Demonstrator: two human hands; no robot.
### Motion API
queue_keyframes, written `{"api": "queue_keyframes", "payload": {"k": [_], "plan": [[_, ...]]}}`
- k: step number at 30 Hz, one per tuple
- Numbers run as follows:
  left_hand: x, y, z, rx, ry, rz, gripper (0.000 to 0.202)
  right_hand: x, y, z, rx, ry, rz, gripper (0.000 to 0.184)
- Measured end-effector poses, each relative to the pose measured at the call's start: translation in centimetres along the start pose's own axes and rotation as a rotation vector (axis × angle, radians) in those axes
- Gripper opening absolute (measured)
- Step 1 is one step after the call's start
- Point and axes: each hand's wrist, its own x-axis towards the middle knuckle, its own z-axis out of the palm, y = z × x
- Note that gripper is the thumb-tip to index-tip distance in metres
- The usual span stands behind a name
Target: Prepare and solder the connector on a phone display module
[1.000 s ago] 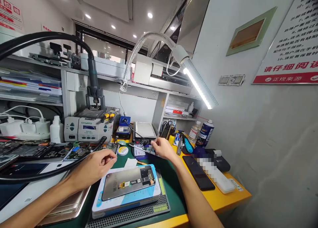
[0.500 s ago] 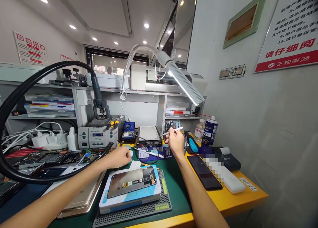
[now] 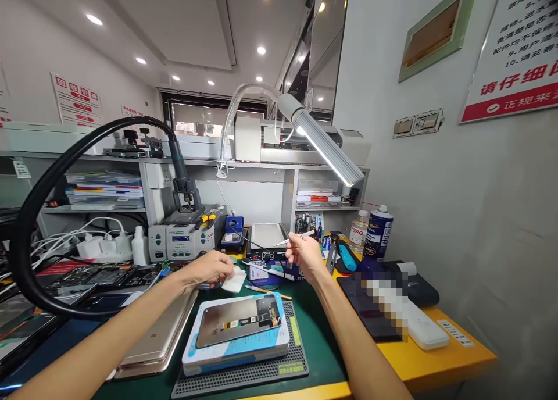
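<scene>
My right hand (image 3: 304, 254) is raised above the green mat (image 3: 311, 324) and pinches a thin metal tool with a white handle (image 3: 300, 236), its tip pointing left. My left hand (image 3: 211, 267) rests low on the bench with curled fingers touching a white cloth or tissue (image 3: 233, 280). In front of both hands a phone screen panel (image 3: 238, 321) lies face down on a blue and white box (image 3: 235, 347) on a black ribbed mat.
A gold phone back (image 3: 157, 345) lies at the left. Soldering station (image 3: 181, 240), hot plate (image 3: 268, 236), bottles (image 3: 378, 231), a dark phone (image 3: 360, 307) on the yellow bench edge, a black hose loop (image 3: 39, 202), and a lit gooseneck lamp (image 3: 322, 147) overhead.
My right hand rose from the bench with the thin tool, then came down a little. My left hand moved right onto the white cloth. My head view tilted up and left.
</scene>
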Motion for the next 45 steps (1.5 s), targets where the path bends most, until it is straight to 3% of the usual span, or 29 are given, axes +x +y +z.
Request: {"api": "queue_keyframes", "payload": {"k": [6,9,19,24,33,38,45], "plan": [[-3.7,-0.8,-1.7,-0.280,0.017,0.059,0.024,-1.8,-0.2,1.6,0.182,-0.279,0.253,0.013],[-4.5,-1.3,-1.8,-0.347,-0.007,0.086,0.029,-2.7,0.0,2.4,0.208,-0.408,0.338,0.018],[-4.3,-3.4,-1.8,-0.436,-0.038,0.073,0.032,-4.8,1.7,4.9,0.066,-0.627,0.369,0.029],[-4.1,-3.7,-1.4,-0.369,-0.006,0.061,0.030,-5.8,2.5,5.7,-0.119,-0.630,0.269,0.032],[-4.2,-3.6,-1.6,-0.209,0.195,0.180,0.022,-6.1,3.1,6.2,-0.282,-0.521,0.182,0.036],[-4.3,-3.7,-1.4,-0.107,0.159,0.272,0.023,-6.4,3.0,6.4,-0.339,-0.511,0.185,0.037],[-4.3,-4.0,-1.5,-0.019,0.138,0.299,0.024,-7.0,3.2,7.2,-0.393,-0.513,0.123,0.034]]}}
